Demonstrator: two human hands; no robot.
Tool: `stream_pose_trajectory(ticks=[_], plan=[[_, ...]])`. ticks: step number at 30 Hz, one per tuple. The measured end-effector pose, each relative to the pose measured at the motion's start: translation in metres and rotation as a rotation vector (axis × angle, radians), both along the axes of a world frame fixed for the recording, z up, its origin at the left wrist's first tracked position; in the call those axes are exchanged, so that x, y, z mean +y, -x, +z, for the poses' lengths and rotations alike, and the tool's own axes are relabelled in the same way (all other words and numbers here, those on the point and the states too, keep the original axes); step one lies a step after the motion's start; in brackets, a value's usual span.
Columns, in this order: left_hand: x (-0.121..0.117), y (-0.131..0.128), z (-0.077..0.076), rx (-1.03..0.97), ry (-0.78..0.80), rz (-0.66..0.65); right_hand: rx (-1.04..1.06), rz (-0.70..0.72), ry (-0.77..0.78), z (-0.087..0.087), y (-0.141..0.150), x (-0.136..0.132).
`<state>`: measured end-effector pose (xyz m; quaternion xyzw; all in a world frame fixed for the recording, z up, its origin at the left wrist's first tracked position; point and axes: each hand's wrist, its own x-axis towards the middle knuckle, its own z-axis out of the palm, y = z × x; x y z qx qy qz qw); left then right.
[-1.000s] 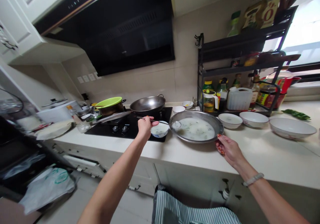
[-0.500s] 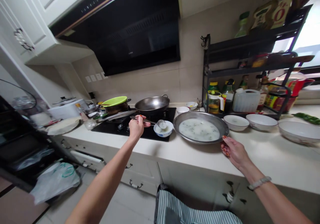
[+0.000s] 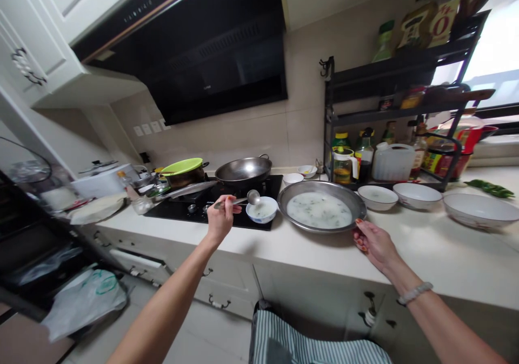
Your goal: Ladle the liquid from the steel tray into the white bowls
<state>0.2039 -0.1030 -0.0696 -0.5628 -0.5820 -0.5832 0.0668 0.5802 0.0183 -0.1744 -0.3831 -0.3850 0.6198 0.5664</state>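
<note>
My left hand (image 3: 220, 216) is closed around the handle of a metal spoon (image 3: 253, 197). The spoon's round bowl is held over the back-left rim of a small blue-and-white bowl (image 3: 262, 219), which contains a pale liquid with green bits. To its right a wide, shallow metal basin (image 3: 300, 225) holds a milky, whitish mixture flecked with green. My right hand (image 3: 373, 241) grips the basin's right rim between thumb and fingers. The basin rests on the white counter.
A wok (image 3: 244, 170) and a pot with a lime-green basin (image 3: 182, 165) on top stand on the black hob (image 3: 178, 211). White bowls (image 3: 377, 198) line the counter at right, before a black rack (image 3: 330, 120) of bottles. Green peppers (image 3: 490, 188) lie far right.
The spoon has risen from inside the small bowl to above its back-left rim. My right hand keeps its hold on the basin. The whole view has shifted slightly.
</note>
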Motion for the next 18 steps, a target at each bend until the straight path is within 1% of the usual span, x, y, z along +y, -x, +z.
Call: stream_pose_trajectory(ticks=[2, 3, 5, 7, 9, 12, 15, 18], plan=[[0.008, -0.002, 0.005, -0.213, -0.043, 0.039, 0.004, -0.002, -0.001, -0.001, 0.0, 0.001], [0.013, -0.003, 0.007, -0.321, -0.066, 0.038, 0.005, -0.001, -0.001, -0.001, 0.0, 0.001], [0.024, -0.01, 0.012, -0.504, -0.101, 0.001, 0.006, 0.002, -0.003, -0.002, -0.001, 0.001], [0.034, -0.022, 0.015, -0.595, -0.092, -0.072, 0.006, 0.006, -0.008, -0.003, -0.001, 0.001], [0.043, -0.038, 0.015, -0.574, -0.059, -0.123, 0.007, 0.011, -0.015, -0.004, -0.002, 0.001], [0.054, -0.063, 0.007, -0.407, 0.026, -0.194, 0.008, 0.013, -0.024, -0.006, -0.003, 0.002], [0.065, -0.082, -0.005, -0.273, 0.091, -0.19, 0.009, 0.01, -0.025, -0.007, -0.003, 0.003], [0.071, -0.094, -0.016, -0.215, 0.184, -0.206, 0.006, 0.005, -0.015, -0.007, -0.002, 0.003]])
